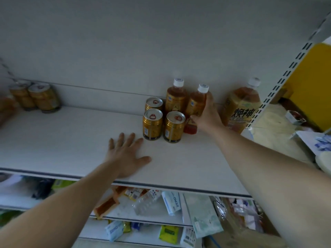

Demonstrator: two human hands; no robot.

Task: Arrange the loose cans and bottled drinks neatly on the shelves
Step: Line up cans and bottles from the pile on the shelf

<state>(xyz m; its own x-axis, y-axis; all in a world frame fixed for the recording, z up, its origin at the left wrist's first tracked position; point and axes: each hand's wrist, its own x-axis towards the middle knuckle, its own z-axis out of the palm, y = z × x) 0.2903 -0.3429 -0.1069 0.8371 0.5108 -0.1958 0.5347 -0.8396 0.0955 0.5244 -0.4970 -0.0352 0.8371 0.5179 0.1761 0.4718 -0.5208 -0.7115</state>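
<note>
Here, my right hand [206, 115] grips a small tea bottle [196, 102] on the white shelf [71, 140], fingers curled round its right side. Just left of that bottle stand a matching bottle [175, 99] and three gold cans [152, 124], packed close. Right of the bottle stands a large bottle [240, 110]. My left hand [125, 154] lies flat, fingers spread, on the shelf in front and left of the bottle. Far left, more cans [43, 98] cluster at the back.

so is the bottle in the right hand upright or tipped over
Upright. The bottle has its cap on top and its base on the shelf, with the right hand gripping its side.
</note>
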